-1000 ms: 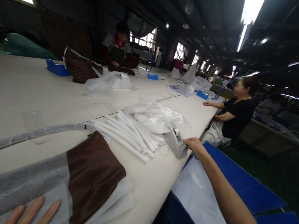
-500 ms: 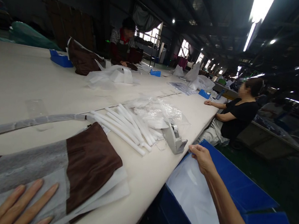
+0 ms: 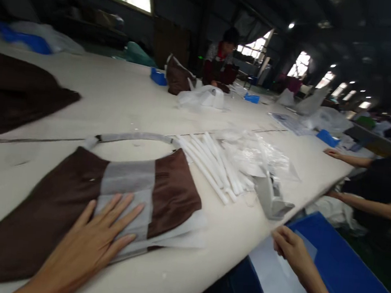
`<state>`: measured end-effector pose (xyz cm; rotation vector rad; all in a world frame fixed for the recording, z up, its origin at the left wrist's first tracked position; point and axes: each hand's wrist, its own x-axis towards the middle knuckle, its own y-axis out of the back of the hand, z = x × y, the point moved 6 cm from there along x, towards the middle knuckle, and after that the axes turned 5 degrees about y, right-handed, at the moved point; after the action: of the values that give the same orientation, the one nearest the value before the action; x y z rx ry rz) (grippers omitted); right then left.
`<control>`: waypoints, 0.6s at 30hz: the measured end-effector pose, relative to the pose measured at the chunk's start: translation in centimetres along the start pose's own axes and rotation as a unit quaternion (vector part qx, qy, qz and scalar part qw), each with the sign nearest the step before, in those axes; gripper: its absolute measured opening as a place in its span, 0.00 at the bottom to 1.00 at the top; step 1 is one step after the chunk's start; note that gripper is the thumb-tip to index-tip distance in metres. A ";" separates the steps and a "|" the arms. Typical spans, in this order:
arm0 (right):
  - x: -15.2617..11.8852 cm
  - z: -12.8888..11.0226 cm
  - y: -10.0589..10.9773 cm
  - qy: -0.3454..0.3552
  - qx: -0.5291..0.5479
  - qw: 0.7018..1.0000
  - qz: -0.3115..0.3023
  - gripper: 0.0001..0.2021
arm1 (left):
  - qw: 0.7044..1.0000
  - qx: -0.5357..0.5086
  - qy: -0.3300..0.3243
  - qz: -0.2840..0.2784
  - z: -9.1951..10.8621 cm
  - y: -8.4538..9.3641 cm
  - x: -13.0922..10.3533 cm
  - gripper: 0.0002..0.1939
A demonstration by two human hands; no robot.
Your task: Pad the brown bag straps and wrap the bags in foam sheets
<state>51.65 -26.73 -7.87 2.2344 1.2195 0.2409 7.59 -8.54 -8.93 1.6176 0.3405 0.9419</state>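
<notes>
A dark brown bag [image 3: 176, 193] lies flat on the table, a grey-white wrapping sheet [image 3: 129, 177] across its middle and its looped handle [image 3: 135, 135] covered in pale wrapping. My left hand [image 3: 98, 234] rests open on the sheet, fingers spread. Past the table edge, my right hand [image 3: 289, 247] is closed with fingers curled together; whatever they hold, if anything, is hidden. Below it is a blue box [image 3: 347, 265] containing translucent white plastic sheets [image 3: 282, 286]. A grey tape dispenser [image 3: 270, 198] stands on the table just beyond my right hand.
White foam tubes [image 3: 210, 166] and crumpled clear plastic [image 3: 250, 152] lie beyond the bag. Another brown piece [image 3: 15, 95] is at the left. One co-worker [image 3: 221, 60] is across the table, another [image 3: 383, 189] at the right. Blue dispensers [image 3: 327, 138] sit farther off.
The view has swung left, so the bag shows more fully. My left hand still lies on its sheet. My right hand has drawn slightly away from the tape dispenser, fingers curled in more.
</notes>
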 end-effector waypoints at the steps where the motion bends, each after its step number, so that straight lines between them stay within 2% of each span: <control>1: -0.6 -1.7 -1.0 0.031 -0.028 0.996 -0.077 0.17 | 1.000 0.018 -0.007 -0.009 0.4 0.3 0.1 0.27; 4: -2.6 -8.4 -4.6 0.105 -0.074 0.947 -0.295 0.16 | 0.998 0.037 0.012 -0.057 0.4 0.4 0.0 0.28; 6: -4.2 -13.5 -7.6 0.136 -0.082 0.891 -0.426 0.15 | 0.997 0.030 0.020 -0.068 0.4 0.4 -0.3 0.29; 8: -5.3 -18.4 -11.1 0.181 -0.081 0.828 -0.524 0.13 | 0.998 0.021 0.020 -0.062 0.6 0.6 -0.4 0.30; 10: -5.5 -22.7 -15.1 0.270 -0.084 0.758 -0.587 0.13 | 0.998 0.012 0.021 -0.055 0.7 0.7 -0.5 0.31; 12: -4.7 -25.7 -19.2 0.348 -0.099 0.696 -0.621 0.11 | 0.998 0.004 0.025 -0.058 0.8 0.6 -0.5 0.31; 13: -3.8 -26.7 -21.3 0.376 -0.126 0.677 -0.620 0.10 | 0.998 -0.001 0.026 -0.061 0.8 0.6 -0.5 0.31; 16: -0.5 -28.4 -26.6 0.434 -0.287 0.641 -0.564 0.08 | 0.998 -0.011 0.025 -0.062 0.8 0.4 -0.6 0.31; 18: 1.2 -29.2 -29.0 0.451 -0.379 0.620 -0.518 0.07 | 0.998 -0.016 0.025 -0.054 0.8 0.5 -0.6 0.31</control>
<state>19.61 -1.98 -0.49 0.3448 2.1189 1.1917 7.66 -9.64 -8.73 1.5333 0.4423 0.9022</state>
